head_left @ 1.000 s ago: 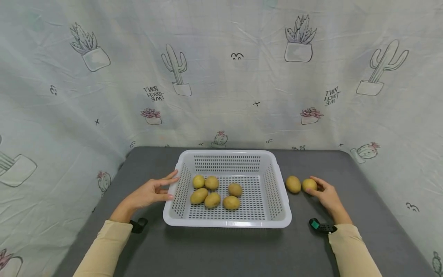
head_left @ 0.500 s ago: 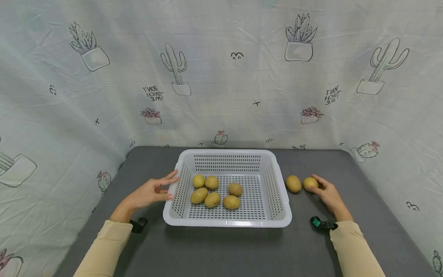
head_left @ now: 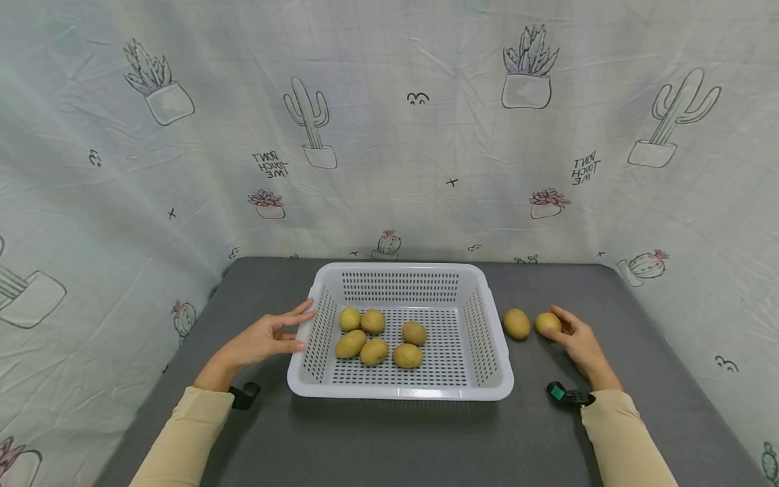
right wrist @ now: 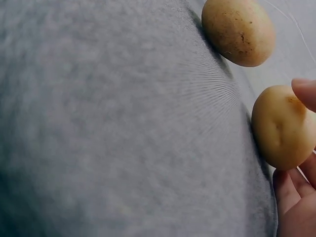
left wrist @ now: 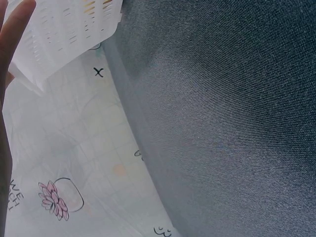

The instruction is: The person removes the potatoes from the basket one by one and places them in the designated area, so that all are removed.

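Gripped between the thumb and fingers of my right hand is a round yellow potato, at the table's right side. Another potato lies just left of it, apart, beside the basket's right wall. My left hand touches the left rim of a white perforated plastic basket, its fingers fairly straight. Inside the basket, several potatoes sit grouped in the left and middle parts. In the left wrist view, only part of the left hand and a basket corner show.
A dark grey cloth covers the table. Behind and at both sides hangs a pale curtain printed with cacti. Black straps with small devices sit at both wrists.
My right hand has shifted slightly right and away from me with its potato, widening the gap to the neighbouring one. The left hand and basket stay in place.
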`<state>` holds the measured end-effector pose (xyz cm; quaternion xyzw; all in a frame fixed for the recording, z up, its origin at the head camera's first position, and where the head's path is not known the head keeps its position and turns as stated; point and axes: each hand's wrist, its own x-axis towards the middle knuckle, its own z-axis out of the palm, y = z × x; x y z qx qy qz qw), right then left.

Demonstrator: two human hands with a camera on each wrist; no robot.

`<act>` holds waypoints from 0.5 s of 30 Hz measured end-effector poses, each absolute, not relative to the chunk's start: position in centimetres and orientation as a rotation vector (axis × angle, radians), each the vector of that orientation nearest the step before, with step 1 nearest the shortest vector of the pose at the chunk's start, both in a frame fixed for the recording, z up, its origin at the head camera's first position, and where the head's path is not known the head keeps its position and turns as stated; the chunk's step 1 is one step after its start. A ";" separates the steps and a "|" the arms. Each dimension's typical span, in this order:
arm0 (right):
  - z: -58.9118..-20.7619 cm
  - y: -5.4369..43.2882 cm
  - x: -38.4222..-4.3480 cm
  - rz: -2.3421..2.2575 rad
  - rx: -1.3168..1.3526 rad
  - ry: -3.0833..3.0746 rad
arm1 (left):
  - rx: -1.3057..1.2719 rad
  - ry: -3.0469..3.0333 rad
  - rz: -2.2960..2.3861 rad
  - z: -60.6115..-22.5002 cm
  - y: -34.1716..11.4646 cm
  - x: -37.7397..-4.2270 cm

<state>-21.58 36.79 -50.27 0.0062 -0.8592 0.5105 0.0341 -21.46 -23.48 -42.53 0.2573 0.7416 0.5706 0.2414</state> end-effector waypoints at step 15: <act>-47.4 36.6 -21.3 1.438 0.081 -2.654 | 0.714 2.016 1.569 -42.3 -23.4 -21.4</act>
